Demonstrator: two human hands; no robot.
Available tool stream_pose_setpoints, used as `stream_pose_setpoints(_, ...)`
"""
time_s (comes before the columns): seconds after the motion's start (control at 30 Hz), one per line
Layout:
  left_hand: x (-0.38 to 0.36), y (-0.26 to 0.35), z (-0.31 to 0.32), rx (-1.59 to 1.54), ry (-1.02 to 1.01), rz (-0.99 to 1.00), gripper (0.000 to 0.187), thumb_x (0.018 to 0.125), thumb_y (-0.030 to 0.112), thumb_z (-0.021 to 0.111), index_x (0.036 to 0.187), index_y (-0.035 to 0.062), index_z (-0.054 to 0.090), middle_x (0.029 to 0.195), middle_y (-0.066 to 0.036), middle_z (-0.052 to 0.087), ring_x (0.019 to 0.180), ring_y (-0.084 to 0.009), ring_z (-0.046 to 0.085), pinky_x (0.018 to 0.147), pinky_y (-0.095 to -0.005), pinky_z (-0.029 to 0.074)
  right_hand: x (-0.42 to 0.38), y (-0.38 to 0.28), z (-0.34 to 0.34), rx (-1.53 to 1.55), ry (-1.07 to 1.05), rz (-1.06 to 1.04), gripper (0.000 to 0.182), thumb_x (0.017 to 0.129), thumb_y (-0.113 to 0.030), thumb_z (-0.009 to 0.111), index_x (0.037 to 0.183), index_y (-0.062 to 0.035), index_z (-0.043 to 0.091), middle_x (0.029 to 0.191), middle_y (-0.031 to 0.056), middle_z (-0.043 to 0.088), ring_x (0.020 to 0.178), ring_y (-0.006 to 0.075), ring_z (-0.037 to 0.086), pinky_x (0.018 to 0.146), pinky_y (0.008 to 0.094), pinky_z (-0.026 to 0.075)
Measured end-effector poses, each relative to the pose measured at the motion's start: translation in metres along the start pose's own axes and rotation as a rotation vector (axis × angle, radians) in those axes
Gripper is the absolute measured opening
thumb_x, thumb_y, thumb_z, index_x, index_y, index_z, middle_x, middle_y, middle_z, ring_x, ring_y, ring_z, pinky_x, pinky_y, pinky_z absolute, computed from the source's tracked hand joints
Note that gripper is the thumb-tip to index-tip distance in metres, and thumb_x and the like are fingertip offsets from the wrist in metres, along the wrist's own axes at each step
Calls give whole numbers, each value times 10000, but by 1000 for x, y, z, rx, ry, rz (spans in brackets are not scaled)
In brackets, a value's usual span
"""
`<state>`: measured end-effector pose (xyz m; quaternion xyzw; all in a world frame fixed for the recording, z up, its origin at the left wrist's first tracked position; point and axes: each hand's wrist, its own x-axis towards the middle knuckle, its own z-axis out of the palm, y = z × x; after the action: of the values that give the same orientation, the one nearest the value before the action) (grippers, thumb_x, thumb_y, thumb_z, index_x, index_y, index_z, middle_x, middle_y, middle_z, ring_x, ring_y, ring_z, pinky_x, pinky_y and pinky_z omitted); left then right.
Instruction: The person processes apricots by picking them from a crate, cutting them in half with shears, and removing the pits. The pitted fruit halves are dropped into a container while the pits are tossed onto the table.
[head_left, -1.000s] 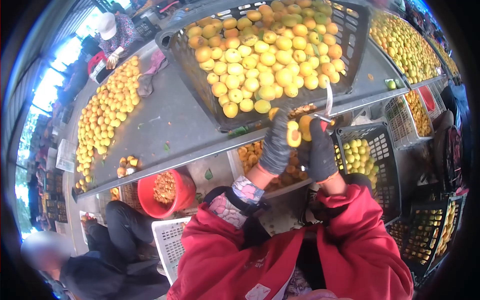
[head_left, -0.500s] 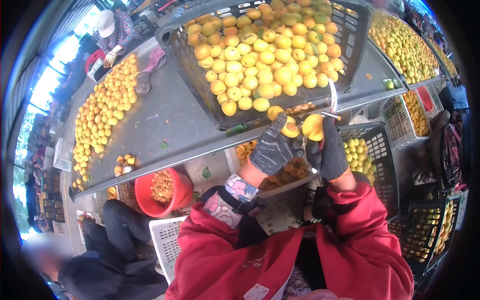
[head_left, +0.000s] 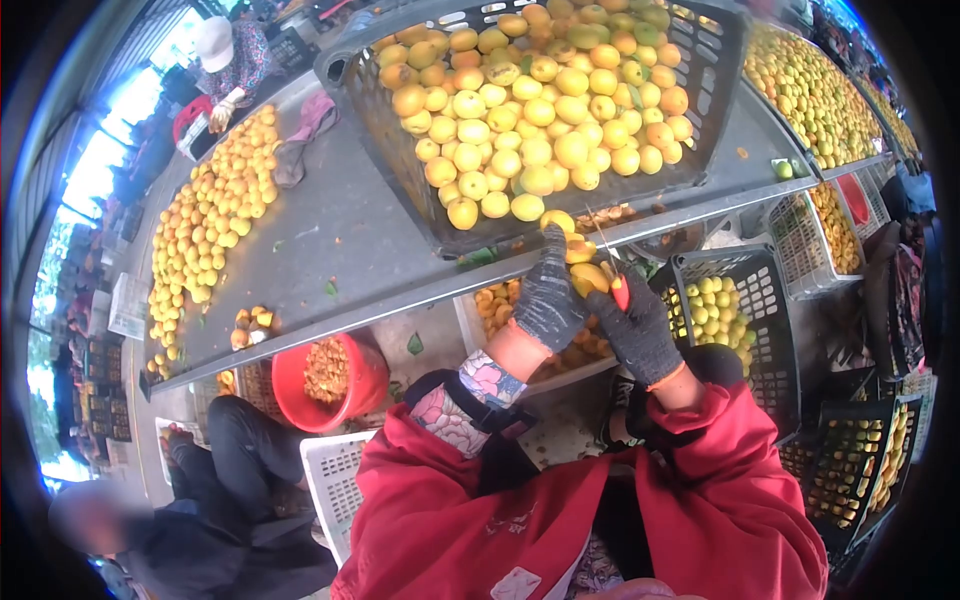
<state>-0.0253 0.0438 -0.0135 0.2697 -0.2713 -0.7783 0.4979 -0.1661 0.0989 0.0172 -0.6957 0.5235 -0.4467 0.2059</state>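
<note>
My left hand [head_left: 550, 295], in a dark grey knit glove, is closed around yellow-orange apricots at the table's front edge. One apricot [head_left: 557, 221] shows at its fingertips, with cut apricot pieces [head_left: 590, 277] just below, between the two hands. My right hand [head_left: 640, 325], gloved alike, grips a small knife with a red handle [head_left: 620, 292]. Its thin blade [head_left: 599, 230] points up and away, close beside the fruit. Straight ahead, a black crate [head_left: 395, 165] tilted toward me is heaped with whole apricots [head_left: 540, 120].
Below the table edge stand a bin of apricot halves [head_left: 490, 300], a red bucket [head_left: 372, 380] of cut fruit and a black crate [head_left: 770, 330] with greenish fruit. Loose apricots [head_left: 215, 215] cover the grey table's left. One person [head_left: 230, 520] sits at left; another [head_left: 240, 60] works across.
The opened apricot halves have come together between my hands. My right hand has lowered and turned, and the knife's red handle and blade now show.
</note>
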Motion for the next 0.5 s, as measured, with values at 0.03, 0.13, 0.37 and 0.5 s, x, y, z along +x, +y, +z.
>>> stream_pose_setpoints(0.03, 1, 2, 0, 12, 80, -53, 430, 1057, 440, 363, 1224, 75, 519, 1053, -84, 624, 946, -196, 631, 815, -323, 549, 2, -4, -4, 49, 55, 15, 430, 935, -205, 647, 1306, -22, 528, 859, 55, 665, 713, 113, 628, 644, 297, 521)
stream_pose_setpoints(0.13, -4, 7, -1, 177, -75, -61, 355, 1059, 369, 401, 1132, 60, 559, 871, -83, 626, 702, -160, 599, 641, -258, 522, 18, -28, -37, 326, 148, 166, 367, 949, -238, 631, 1236, -20, 560, 827, 48, 621, 712, 117, 596, 653, 298, 501)
stream_pose_setpoints(0.37, -19, 5, 8, 981, -473, 411, 325, 969, 130, 595, 1257, -1, 526, 999, -54, 677, 854, -153, 645, 871, -308, 516, 59, -30, -57, 1323, 237, 367, 314, 992, -353, 572, 777, -141, 486, 600, -38, 380, 517, 101, 412, 482, 233, 333)
stream_pose_setpoints(0.5, -19, 6, 19, 758, -395, 61, 349, 1047, 341, 445, 1181, 40, 562, 873, -42, 659, 712, -127, 612, 702, -263, 508, 56, -28, -49, 1413, 234, 398, 383, 1007, -372, 533, 723, -149, 405, 599, -36, 320, 490, 101, 328, 445, 245, 277)
